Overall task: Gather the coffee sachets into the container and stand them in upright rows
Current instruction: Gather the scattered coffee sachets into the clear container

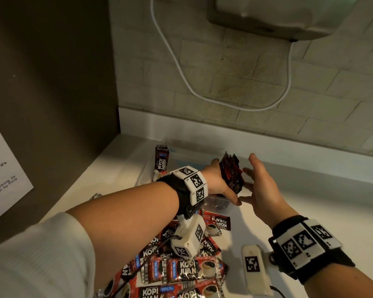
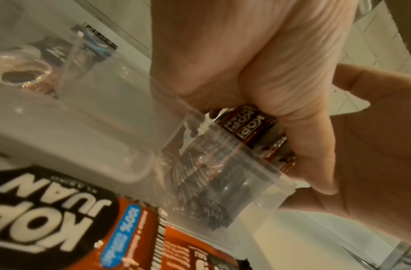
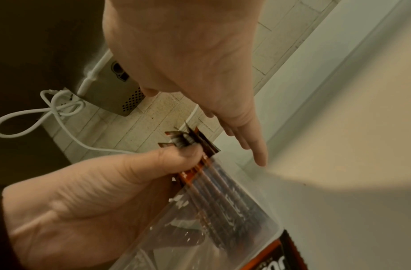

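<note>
At the centre of the head view, the left hand (image 1: 221, 183) grips a bundle of red-and-black coffee sachets (image 1: 233, 175), standing them upright in the clear plastic container (image 1: 216, 202). The right hand (image 1: 261, 186), fingers straight, hovers beside it. Loose sachets (image 1: 181, 269) litter the white counter (image 1: 310, 201) at lower centre.

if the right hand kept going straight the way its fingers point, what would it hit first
Most likely the bundle of sachets that the left hand grips upright in the clear container. The right hand is open, its fingers aimed at the bundle's side. Depth is unclear; it may slip just behind them.
</note>
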Tool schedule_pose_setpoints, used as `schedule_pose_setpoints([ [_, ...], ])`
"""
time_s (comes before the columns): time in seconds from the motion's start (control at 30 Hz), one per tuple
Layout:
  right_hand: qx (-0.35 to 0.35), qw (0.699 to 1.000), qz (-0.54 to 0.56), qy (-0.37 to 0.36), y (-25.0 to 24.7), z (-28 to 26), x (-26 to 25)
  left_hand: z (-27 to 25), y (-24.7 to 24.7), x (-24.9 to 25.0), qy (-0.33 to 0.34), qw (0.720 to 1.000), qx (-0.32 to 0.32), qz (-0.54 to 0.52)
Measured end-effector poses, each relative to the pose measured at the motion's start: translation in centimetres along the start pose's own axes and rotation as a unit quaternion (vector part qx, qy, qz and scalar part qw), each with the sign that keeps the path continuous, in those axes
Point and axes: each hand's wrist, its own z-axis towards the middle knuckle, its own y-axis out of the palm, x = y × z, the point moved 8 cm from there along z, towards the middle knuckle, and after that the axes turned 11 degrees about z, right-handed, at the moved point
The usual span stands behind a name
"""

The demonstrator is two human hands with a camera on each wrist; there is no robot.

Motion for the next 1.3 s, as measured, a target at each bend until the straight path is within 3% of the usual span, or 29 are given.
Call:
schedule_pose_setpoints([
  [0.2, 0.013, 1.0, -0.017, -0.02, -0.3, -0.3, -0.6, -0.6, -0.7, -0.2, -0.006, 1.0, -0.008, 0.005],
  [0.37, 0.051, 0.985, -0.039, -0.16, -1.3, -2.2, -4.4, -3.5, -3.7, -1.2, -0.008, 1.0, 0.026, 0.007],
  [0.43, 0.003, 0.98, -0.059, -0.188, -0.7, -3.5, -5.5, -5.3, -5.8, -2.5, -0.017, 0.996, 0.086, -0.023],
  [0.53, -0.147, 0.955, -0.158, -0.204, 2.0, -6.1, -5.5, -8.6, -9.0, -5.4, -0.024, 0.979, 0.193, -0.068],
  [0.6, -0.257, 0.919, -0.247, -0.167, 3.9, -7.7, -3.5, -11.0, -10.5, -8.0, -0.045, 0.97, 0.234, -0.045],
  [0.67, -0.335, 0.855, -0.375, -0.129, 5.2, -8.7, -0.4, -13.5, -11.1, -11.0, -0.079, 0.967, 0.242, -0.006],
  [0.73, -0.369, 0.761, -0.516, -0.139, 5.8, -8.9, 2.5, -15.9, -10.6, -13.8, -0.119, 0.971, 0.208, 0.012],
  [0.8, -0.394, 0.702, -0.579, -0.128, 6.2, -8.9, 5.1, -18.4, -9.1, -16.1, -0.154, 0.979, 0.131, 0.028],
  [0.93, -0.385, 0.658, -0.644, -0.061, 6.0, -8.1, 8.4, -21.5, -5.3, -19.6, -0.186, 0.97, -0.002, 0.159],
  [1.03, -0.369, 0.65, -0.665, -0.002, 6.0, -8.2, 9.4, -23.2, -1.9, -20.6, -0.199, 0.95, -0.101, 0.217],
  [1.1, -0.37, 0.629, -0.683, 0.024, 6.0, -8.7, 9.8, -24.1, -0.8, -20.5, -0.187, 0.94, -0.148, 0.243],
  [1.3, -0.398, 0.572, -0.715, 0.049, 5.1, -10.2, 9.9, -24.9, -0.6, -20.5, -0.155, 0.93, -0.171, 0.288],
])
